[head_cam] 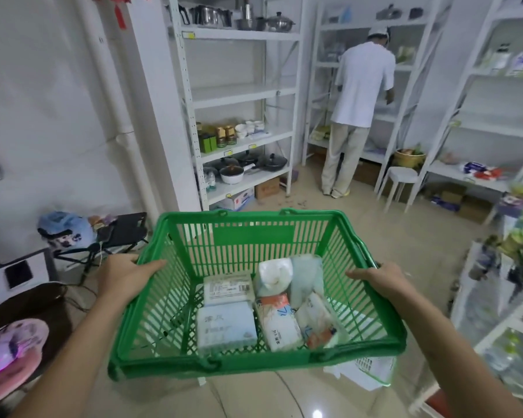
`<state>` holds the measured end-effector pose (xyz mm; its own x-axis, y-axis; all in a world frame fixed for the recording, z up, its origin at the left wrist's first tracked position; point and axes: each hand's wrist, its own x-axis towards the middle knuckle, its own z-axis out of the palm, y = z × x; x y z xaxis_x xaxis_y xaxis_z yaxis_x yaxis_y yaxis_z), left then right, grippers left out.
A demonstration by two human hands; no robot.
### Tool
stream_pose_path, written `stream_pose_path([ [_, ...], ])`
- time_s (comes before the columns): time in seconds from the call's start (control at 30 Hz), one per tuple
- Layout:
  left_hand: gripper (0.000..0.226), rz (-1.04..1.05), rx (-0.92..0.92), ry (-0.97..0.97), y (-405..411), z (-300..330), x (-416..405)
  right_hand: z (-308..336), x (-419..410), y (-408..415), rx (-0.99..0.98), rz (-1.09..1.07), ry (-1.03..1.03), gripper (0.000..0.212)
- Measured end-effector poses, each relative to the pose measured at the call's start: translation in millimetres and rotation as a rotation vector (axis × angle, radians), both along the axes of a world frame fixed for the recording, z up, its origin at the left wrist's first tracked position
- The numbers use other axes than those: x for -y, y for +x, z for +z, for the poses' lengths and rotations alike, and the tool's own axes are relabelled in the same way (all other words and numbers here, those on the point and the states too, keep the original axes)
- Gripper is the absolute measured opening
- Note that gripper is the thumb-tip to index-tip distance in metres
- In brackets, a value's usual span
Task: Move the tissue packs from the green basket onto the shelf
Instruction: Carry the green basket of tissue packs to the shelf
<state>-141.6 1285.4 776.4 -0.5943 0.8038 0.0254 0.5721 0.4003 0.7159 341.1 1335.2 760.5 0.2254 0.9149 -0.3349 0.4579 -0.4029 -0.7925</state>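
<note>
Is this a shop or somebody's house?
Probably a small shop or its stockroom: white shelves hold pots and jars, and both hands carry a green basket of tissue packs.

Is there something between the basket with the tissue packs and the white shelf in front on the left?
Nothing visible blocks it. Both hands, left hand and right hand, hold the green basket by its rims; open floor lies before the shelf.

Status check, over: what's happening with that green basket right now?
Left hand, right hand grip green plastic basket rims. Soft tissue packs inside. Person in white at far shelves.
</note>
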Motion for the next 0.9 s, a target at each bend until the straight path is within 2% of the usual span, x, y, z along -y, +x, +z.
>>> stream_pose_path([
  [0.2, 0.045, 0.004, 0.008, 0.022, 3.7, 7.7, -69.4, 13.3, -75.9, 1.3, -0.057, 0.047, 0.029, 0.027],
  [0.3, 0.04, 0.015, 0.037, 0.032, -2.2, 10.0, -112.1, 13.0, -116.5, -4.4, -0.087, 0.064, 0.024, 0.027],
  [0.47, 0.03, -0.02, 0.054, 0.059, -14.1, 9.8, -198.0, 15.2, -189.8, -14.4, -0.097, 0.019, 0.023, 0.03],
  [0.9, 0.039, -0.066, 0.064, 0.041, -4.6, -3.5, -400.0, 2.8, -356.6, -5.0, -0.117, -0.118, 0.011, 0.031],
])
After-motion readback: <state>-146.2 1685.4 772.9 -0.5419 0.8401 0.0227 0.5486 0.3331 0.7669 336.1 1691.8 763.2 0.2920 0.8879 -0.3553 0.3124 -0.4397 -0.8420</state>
